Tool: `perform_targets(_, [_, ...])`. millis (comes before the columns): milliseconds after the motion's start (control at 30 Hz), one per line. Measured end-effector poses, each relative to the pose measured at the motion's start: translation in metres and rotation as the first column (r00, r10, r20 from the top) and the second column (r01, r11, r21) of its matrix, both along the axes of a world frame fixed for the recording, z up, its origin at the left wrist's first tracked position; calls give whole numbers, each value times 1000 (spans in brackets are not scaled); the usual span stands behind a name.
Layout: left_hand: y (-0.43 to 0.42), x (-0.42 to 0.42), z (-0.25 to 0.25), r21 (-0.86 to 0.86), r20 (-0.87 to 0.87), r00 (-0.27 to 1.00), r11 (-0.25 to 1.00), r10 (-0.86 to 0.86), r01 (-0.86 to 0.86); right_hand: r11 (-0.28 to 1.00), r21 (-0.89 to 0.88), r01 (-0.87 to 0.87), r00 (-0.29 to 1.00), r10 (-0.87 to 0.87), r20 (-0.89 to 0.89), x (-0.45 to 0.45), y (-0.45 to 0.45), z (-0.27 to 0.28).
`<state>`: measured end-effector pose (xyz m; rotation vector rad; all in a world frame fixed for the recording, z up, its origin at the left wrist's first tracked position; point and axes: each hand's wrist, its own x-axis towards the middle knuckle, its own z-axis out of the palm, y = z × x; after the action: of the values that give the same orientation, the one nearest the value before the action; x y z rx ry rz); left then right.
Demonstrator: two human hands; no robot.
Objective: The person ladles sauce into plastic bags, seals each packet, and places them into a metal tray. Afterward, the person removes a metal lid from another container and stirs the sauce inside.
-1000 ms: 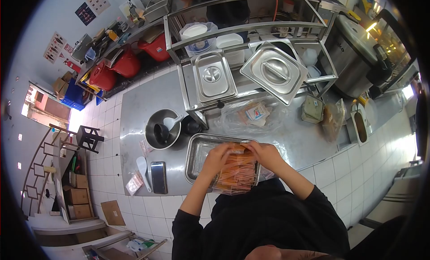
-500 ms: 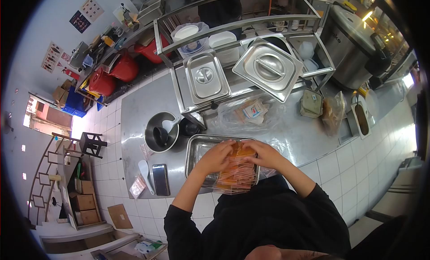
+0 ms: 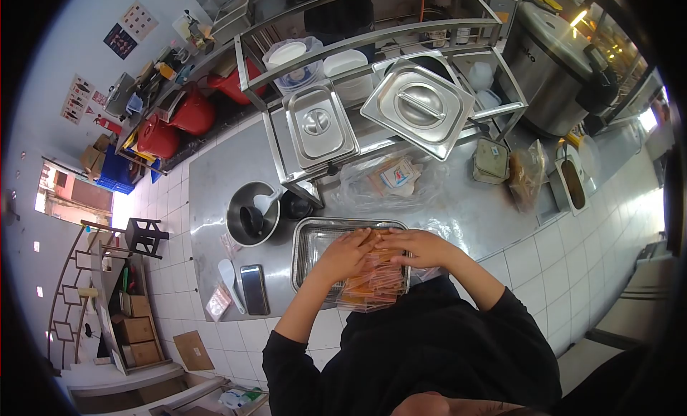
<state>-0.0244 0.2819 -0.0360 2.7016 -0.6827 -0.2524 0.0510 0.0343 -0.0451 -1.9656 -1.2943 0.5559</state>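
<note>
A pile of thin orange packets in clear plastic [image 3: 373, 276] lies over the right part of a metal mesh basket [image 3: 301, 248], spilling past its near edge. My left hand [image 3: 345, 255] rests on the pile's upper left, its fingers stretched out and lying on the packets. From the other side my right hand [image 3: 422, 248] lies across the top of the pile, fingers extended and thumb apart. The two hands' fingertips nearly meet; what lies under them is hidden.
Left of the basket are a steel bowl [image 3: 243, 231], a phone [image 3: 254, 290] and a white spoon [image 3: 230, 283]. A clear plastic bag [image 3: 358, 189] lies behind it. Steel lids [image 3: 418, 107] sit on the rack beyond. A large cooker [image 3: 551, 72] stands at the far right.
My fingers have flattened from a curled hold at the top of the pile to lie across the packets. Both hands have come closer together. The whole view has shifted slightly.
</note>
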Motion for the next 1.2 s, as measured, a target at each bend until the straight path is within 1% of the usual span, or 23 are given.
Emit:
perform_targets(33, [2, -2, 0, 45, 93, 995, 999, 19, -23, 993, 114, 19, 995, -31, 98, -3, 0, 4])
perform_targets(67, [7, -4, 1, 49, 97, 995, 999, 17, -21, 993, 119, 21, 994, -33, 101, -6, 0, 2])
perform_targets(100, [10, -7, 15, -60, 99, 989, 993, 110, -104, 953, 195, 231, 970, -242, 32, -11, -3, -1])
perform_targets(167, [24, -18, 20, -197, 88, 954, 944, 288, -266, 744, 310, 592, 798, -597, -89, -26, -3, -21])
perform_targets(200, [32, -32, 14, -191, 84, 956, 946, 280, -261, 739, 310, 599, 793, -602, -97, -32, -6, -22])
perform_targets(267, [46, -61, 4, -126, 211, 836, 862, 507, -491, 744, -242, 623, 575, -645, -502, -42, -11, -20])
perform_targets(300, [49, -75, -1, -121, 216, 842, 869, 494, -479, 774, -108, 623, 623, -575, -531, -52, -9, -40])
perform_targets(367, [52, -106, -12, -165, 206, 645, 676, 736, -718, 777, -186, 601, 596, -591, -543, -55, -3, -21])
perform_targets(400, [55, -119, -19, -160, 203, 654, 684, 728, -712, 784, -266, 561, 577, -601, -554, -59, -2, -14])
perform_targets(433, [58, -130, -26, -104, 170, 632, 651, 756, -752, 803, -165, 573, 639, -564, -522, -57, 1, -25])
perform_targets(467, [62, -140, -34, -45, 139, 602, 612, 786, -789, 801, -167, 575, 634, -565, -527, -58, 2, -34])
perform_targets(600, [77, -156, -41, -75, 119, 551, 560, 826, -825, 859, -136, 494, 589, -446, -674, -42, 30, -31])
perform_targets(667, [70, -148, -22, -115, 233, 450, 484, 862, -868, 900, -63, 432, 622, -348, -701, -39, 45, -31])
perform_targets(733, [53, -137, 9, -143, 233, 459, 497, 857, -856, 917, -13, 398, 640, -289, -712, -40, 52, -36])
perform_targets(800, [30, -120, 35, -417, 266, 574, 629, 775, -656, 888, 119, 443, 617, -206, -760, -45, 44, -34])
perform_targets(867, [4, -112, 51, -409, 299, 600, 668, 742, -622, 882, 87, 463, 676, -288, -678, -47, 21, -42])
perform_targets(900, [-10, -106, 56, -406, 304, 678, 735, 669, -543, 827, 128, 547, 826, -509, -245, -47, 6, -46])
perform_targets(933, [-23, -101, 56, -403, 311, 745, 792, 590, -459, 779, 215, 589, 740, -627, 242, -46, -8, -47])
perform_targets(967, [-33, -98, 50, -409, 311, 739, 786, 598, -464, 784, 215, 582, 744, -620, 249, -44, -22, -48])
perform_targets(1033, [-50, -94, 36, -373, 284, 871, 883, 402, -286, 574, 92, 814, 543, -807, 231, -45, -43, -44])
perform_targets(1067, [-60, -91, 33, -374, 289, 871, 884, 398, -280, 570, 97, 816, 538, -810, 233, -44, -47, -46])
perform_targets(1167, [-85, -81, 20, -505, 64, 947, 828, 316, -242, 600, 253, 759, 637, -764, -98, -32, -56, -42])
perform_targets(1200, [-86, -77, 21, -509, 69, 949, 829, 308, -232, 594, 256, 763, 631, -770, -93, -19, -60, -35])
